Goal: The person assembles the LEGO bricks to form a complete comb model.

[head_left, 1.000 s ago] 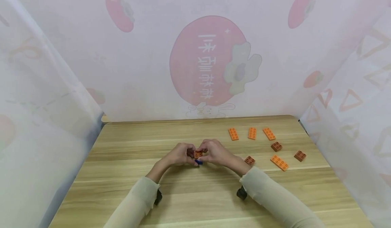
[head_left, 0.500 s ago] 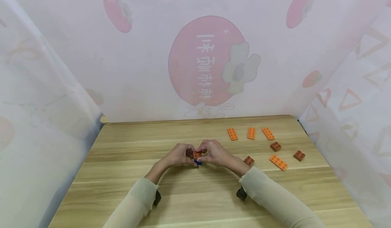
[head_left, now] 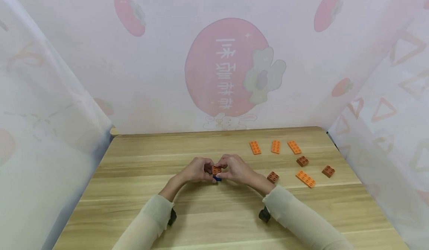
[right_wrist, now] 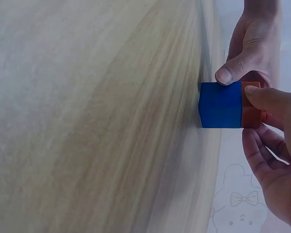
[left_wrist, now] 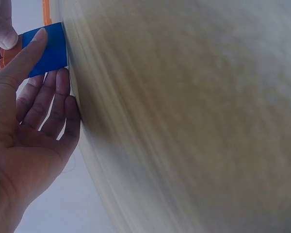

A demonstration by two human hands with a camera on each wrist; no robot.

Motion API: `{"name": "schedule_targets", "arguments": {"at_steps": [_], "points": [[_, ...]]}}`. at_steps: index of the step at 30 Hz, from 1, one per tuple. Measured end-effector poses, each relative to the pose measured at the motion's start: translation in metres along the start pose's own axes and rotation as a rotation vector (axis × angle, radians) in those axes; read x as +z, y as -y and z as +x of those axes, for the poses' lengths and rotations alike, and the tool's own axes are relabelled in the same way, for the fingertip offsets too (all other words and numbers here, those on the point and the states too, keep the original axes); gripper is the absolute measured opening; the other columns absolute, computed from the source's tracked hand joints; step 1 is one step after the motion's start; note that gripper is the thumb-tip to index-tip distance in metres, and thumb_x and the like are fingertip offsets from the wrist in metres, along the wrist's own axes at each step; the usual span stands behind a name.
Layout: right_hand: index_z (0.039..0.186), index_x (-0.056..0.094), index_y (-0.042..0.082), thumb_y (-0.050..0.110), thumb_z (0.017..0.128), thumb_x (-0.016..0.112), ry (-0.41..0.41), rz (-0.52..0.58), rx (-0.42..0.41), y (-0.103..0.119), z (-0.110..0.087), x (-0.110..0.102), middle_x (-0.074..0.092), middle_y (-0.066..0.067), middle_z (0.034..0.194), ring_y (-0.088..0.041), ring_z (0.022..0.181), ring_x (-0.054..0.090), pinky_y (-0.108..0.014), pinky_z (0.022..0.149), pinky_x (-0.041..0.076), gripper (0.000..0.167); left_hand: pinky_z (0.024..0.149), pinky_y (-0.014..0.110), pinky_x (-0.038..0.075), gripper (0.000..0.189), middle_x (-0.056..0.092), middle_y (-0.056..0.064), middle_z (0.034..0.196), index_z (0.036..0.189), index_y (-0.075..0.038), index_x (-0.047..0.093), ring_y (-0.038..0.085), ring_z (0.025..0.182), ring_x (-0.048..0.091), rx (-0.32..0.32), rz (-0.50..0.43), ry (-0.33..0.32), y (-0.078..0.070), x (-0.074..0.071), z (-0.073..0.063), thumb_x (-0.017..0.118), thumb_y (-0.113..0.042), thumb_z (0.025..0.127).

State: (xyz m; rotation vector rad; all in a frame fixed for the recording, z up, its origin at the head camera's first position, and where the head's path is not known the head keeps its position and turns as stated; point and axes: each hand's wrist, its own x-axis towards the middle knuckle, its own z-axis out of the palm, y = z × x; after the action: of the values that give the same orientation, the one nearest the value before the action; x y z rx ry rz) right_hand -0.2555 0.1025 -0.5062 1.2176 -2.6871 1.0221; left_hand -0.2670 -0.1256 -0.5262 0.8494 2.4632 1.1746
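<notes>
A blue block [right_wrist: 220, 105] stands upright on the wooden tabletop. On top of it sits a reddish-brown studded brick [head_left: 216, 169], with no gap visible between the two in the right wrist view. My left hand [head_left: 198, 169] grips the blue block, its thumb lying along one face in the left wrist view. From the other side my right hand [head_left: 237, 169] pinches the brown brick between thumb and fingers. In the head view, the hands cover much of the blue block.
Three orange plates with studs [head_left: 255, 147] lie at the back right. Nearer, another orange plate [head_left: 305, 178] lies among three loose brown bricks [head_left: 302, 161]. One brown brick [head_left: 273, 177] is close beside my right forearm. A white printed curtain [head_left: 161, 75] borders the table's back edge.
</notes>
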Motion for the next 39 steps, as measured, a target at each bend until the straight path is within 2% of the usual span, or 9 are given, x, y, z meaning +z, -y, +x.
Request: {"name": "schedule_targets", "arguments": {"at_steps": [8, 19, 26, 32, 36, 39], "points": [[0.116, 0.080, 0.007, 0.014, 0.088, 0.089, -0.038, -0.008, -0.018, -0.004, -0.001, 0.003, 0.077, -0.003, 0.103, -0.017, 0.092, 0.072, -0.030, 0.077, 0.062, 0.030, 0.079, 0.023, 0.060, 0.032, 0.077, 0.002, 0.096, 0.105, -0.006, 0.073, 0.016, 0.089, 0.074, -0.003, 0.001, 0.005, -0.001, -0.001, 0.000, 0.094, -0.009, 0.080], [0.121, 0.077, 0.002, 0.025, 0.088, 0.090, -0.037, 0.077, 0.052, -0.013, -0.006, -0.008, 0.077, -0.009, 0.111, -0.025, 0.098, 0.073, -0.039, 0.083, 0.064, 0.043, 0.082, 0.024, 0.059, 0.039, 0.075, 0.000, 0.100, 0.110, -0.006, 0.072, 0.015, 0.092, 0.070, -0.020, 0.020, -0.008, -0.001, 0.000, -0.002, 0.095, -0.013, 0.080], [0.123, 0.075, -0.002, 0.021, 0.089, 0.089, -0.020, 0.107, 0.032, -0.022, -0.011, -0.026, 0.075, -0.019, 0.118, -0.034, 0.102, 0.073, -0.048, 0.089, 0.063, 0.043, 0.088, 0.031, 0.062, 0.047, 0.075, 0.007, 0.108, 0.119, -0.002, 0.071, 0.020, 0.100, 0.073, -0.022, -0.012, -0.025, -0.002, 0.001, -0.006, 0.095, -0.015, 0.081], [0.125, 0.074, 0.001, 0.017, 0.091, 0.086, -0.017, 0.113, 0.019, -0.033, -0.014, -0.043, 0.073, -0.018, 0.123, -0.038, 0.107, 0.071, -0.046, 0.092, 0.062, 0.039, 0.090, 0.033, 0.063, 0.048, 0.076, 0.010, 0.112, 0.122, 0.000, 0.069, 0.023, 0.103, 0.075, -0.011, -0.050, -0.039, -0.005, 0.002, -0.009, 0.093, -0.014, 0.083], [0.128, 0.073, 0.002, 0.014, 0.091, 0.086, -0.008, 0.073, 0.040, -0.041, -0.015, -0.056, 0.072, -0.015, 0.127, -0.038, 0.111, 0.070, -0.045, 0.093, 0.062, 0.040, 0.089, 0.031, 0.062, 0.048, 0.077, 0.008, 0.113, 0.123, -0.002, 0.070, 0.019, 0.103, 0.074, -0.007, -0.034, -0.060, -0.006, 0.002, -0.009, 0.093, -0.016, 0.083], [0.127, 0.074, 0.001, 0.011, 0.090, 0.086, -0.015, 0.013, 0.012, -0.050, -0.015, -0.063, 0.073, -0.015, 0.126, -0.036, 0.111, 0.071, -0.042, 0.090, 0.063, 0.040, 0.087, 0.028, 0.061, 0.050, 0.077, 0.007, 0.113, 0.124, -0.003, 0.070, 0.016, 0.101, 0.073, -0.012, -0.021, -0.073, -0.007, 0.002, -0.010, 0.094, -0.017, 0.083]]}}
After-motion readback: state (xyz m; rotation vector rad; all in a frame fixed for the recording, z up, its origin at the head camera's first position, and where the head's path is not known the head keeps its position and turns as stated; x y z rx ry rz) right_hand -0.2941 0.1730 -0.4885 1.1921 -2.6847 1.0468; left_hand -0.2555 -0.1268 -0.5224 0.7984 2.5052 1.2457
